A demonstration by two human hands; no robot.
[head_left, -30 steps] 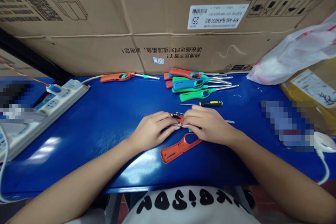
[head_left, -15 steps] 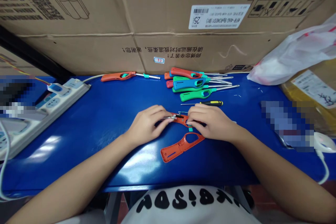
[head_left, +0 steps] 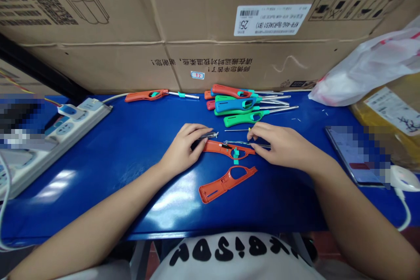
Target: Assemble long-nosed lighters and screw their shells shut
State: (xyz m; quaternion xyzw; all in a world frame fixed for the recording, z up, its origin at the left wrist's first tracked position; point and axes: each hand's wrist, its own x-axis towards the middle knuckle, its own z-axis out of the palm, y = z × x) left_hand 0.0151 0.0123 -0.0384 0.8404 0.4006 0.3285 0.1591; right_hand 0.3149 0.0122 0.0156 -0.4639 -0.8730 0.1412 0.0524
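Observation:
My left hand (head_left: 183,146) is closed on a small clear and metal part (head_left: 211,134), just above the left end of an orange lighter half-shell (head_left: 218,149). That shell holds a black piece and a teal trigger (head_left: 236,155). At the shell's right end, my right hand (head_left: 274,144) pinches a thin metal rod with a wire, partly hidden by the fingers. Nearer the front lies a second orange half-shell (head_left: 215,188), its inside facing up. A screwdriver (head_left: 236,130) lies behind, its handle mostly covered by my right hand.
Several assembled lighters (head_left: 234,104) are piled at the back, with one orange lighter (head_left: 144,96) left of them. A power strip (head_left: 65,131) is at left; a phone (head_left: 357,157) and plastic bag (head_left: 364,68) are at right. Cardboard (head_left: 131,65) stands behind.
My right hand has moved right and slightly up, off the shell's trigger area, uncovering the shell's right end and the wire. My left hand has shifted slightly left and up with the small part.

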